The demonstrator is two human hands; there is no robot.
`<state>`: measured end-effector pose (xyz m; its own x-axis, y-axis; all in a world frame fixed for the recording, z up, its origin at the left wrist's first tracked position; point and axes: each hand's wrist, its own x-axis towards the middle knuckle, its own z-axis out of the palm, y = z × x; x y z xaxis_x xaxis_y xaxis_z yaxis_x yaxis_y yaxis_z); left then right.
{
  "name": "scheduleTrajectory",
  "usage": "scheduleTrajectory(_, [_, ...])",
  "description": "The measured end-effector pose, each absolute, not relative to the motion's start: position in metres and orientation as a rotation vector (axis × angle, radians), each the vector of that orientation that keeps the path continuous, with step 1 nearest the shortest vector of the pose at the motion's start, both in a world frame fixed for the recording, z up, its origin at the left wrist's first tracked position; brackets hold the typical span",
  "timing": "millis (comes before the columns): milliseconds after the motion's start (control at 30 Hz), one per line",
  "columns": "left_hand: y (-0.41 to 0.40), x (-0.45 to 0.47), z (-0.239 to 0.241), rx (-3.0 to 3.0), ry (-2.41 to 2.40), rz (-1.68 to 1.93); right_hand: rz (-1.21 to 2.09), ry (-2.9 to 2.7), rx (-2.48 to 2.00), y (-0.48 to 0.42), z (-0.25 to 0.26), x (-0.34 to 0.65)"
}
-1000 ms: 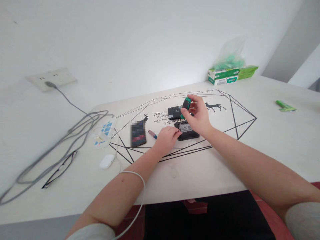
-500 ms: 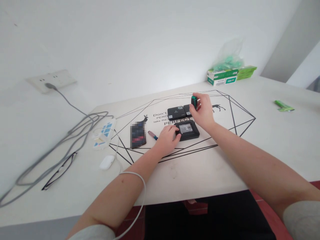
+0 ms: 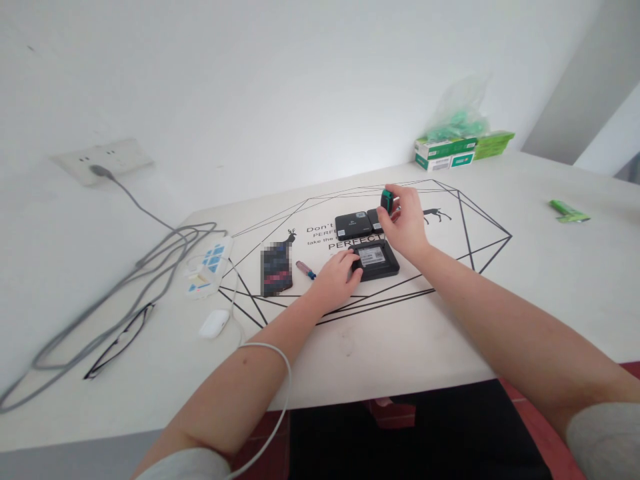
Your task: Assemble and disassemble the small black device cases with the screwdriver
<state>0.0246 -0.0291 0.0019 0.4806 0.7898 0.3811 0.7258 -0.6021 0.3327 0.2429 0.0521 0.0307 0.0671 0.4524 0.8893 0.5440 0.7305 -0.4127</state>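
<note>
Apparently, in the head view, the person is working on the labelled black case (image 3: 384, 269), which is lying flat on the worktop (image 3: 400, 353). The left hand (image 3: 336, 280) is resting at the case's left edge, its fingers touching it; whether they are grasping or only bracing, I cannot tell. The right hand (image 3: 407, 223) is pinching the green-and-black screwdriver (image 3: 387, 201) by its handle, roughly upright above the case's far edge; the tip is showing too small to place. Judging by this, the person is probably turning a screw there, and the next move is calling for a steady case and a driver kept in line.

Counting around that one case: two other black devices (image 3: 353, 227) are lying just behind it, one partly hidden by the right hand. One second screwdriver (image 3: 305, 269) is lying to its left, with one pixelated phone-like slab (image 3: 277, 270) beyond. Farther left, one power strip (image 3: 207, 267), one small white case (image 3: 215, 324) and one pair of glasses (image 3: 120, 343) are lying. Well behind and right of it, at least three boxes (image 3: 447, 148) are standing under one plastic bag (image 3: 459, 123); one green wrapper (image 3: 570, 212) is lying far right
</note>
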Motion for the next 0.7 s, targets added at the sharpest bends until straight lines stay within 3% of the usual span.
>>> scheduleTrajectory(700, [-0.0296,0.0238,0.0029,2.603,1.334,0.745,-0.041,-1.570,-0.849,0.0516,0.0303,0.2426])
